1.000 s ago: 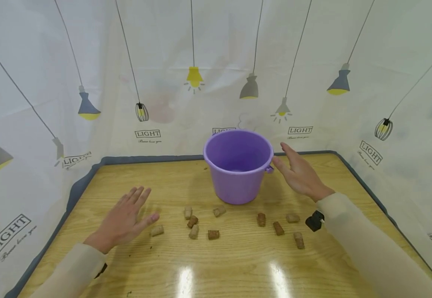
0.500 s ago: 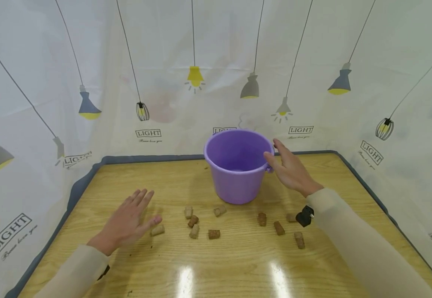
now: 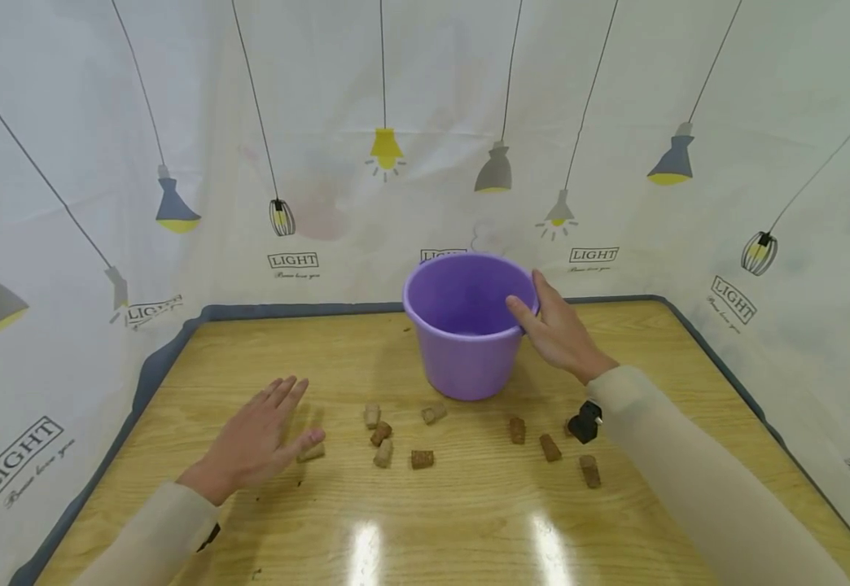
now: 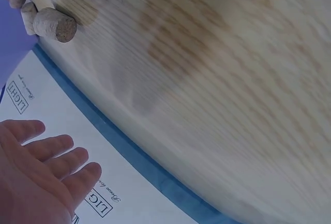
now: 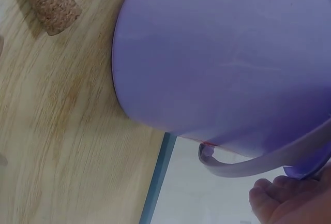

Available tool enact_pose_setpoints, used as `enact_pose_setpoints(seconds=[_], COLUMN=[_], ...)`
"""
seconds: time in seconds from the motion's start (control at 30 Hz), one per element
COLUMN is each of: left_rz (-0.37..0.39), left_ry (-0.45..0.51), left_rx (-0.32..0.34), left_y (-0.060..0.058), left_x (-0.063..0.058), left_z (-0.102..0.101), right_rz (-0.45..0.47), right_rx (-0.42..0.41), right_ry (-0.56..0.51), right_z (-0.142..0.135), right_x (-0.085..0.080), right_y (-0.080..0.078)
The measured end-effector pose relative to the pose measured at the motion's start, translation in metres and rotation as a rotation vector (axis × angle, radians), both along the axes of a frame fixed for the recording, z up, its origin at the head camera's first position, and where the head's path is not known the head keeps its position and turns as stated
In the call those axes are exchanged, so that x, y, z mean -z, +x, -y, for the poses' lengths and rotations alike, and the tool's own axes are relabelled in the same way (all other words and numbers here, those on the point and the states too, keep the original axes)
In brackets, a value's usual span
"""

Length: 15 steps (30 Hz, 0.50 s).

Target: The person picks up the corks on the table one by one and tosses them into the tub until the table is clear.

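Note:
A purple bucket point(image 3: 469, 358) stands upright on the wooden table toward the back. At its right rim is my right hand point(image 3: 560, 335), thumb reaching over the inner side and fingers outside, gripping the edge. The right wrist view shows these fingers point(image 5: 274, 195) by the rim, close to the purple handle point(image 5: 248, 167). My left hand point(image 3: 252, 439) hovers at the left with fingers extended and holds nothing. Its thumb partly covers a pale cork point(image 3: 312, 452) in the head view. Several corks, among them a dark one point(image 3: 422, 460), lie scattered in front of the bucket.
More corks, including one at the right point(image 3: 589, 471), lie near my right sleeve. A white cloth point(image 3: 352, 203) printed with lamps surrounds the table point(image 3: 454, 521) at the back and sides. Black wrist cameras sit under both sleeves.
My right hand has moved left onto the bucket's rim, its thumb now over the edge. The left hand has drifted slightly right. The bucket stays in place.

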<state>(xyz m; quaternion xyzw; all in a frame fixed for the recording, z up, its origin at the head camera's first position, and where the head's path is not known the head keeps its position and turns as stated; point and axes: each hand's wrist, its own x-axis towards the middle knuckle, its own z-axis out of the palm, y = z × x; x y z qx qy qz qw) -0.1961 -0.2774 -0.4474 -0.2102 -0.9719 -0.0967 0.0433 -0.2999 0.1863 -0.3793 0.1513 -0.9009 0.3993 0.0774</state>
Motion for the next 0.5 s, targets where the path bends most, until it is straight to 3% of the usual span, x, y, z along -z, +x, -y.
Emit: enact_pose_setpoints(seconds=[0.5], left_rz=[0.021], left_ry=[0.031], left_rx=[0.02], left_y=[0.0038], left_x=[-0.001], left_z=[-0.005], right_rz=[-0.015], right_rx=[-0.004], right_ry=[-0.021], right_z=[0.0042], right_x=[0.0022], right_y=[-0.0001])
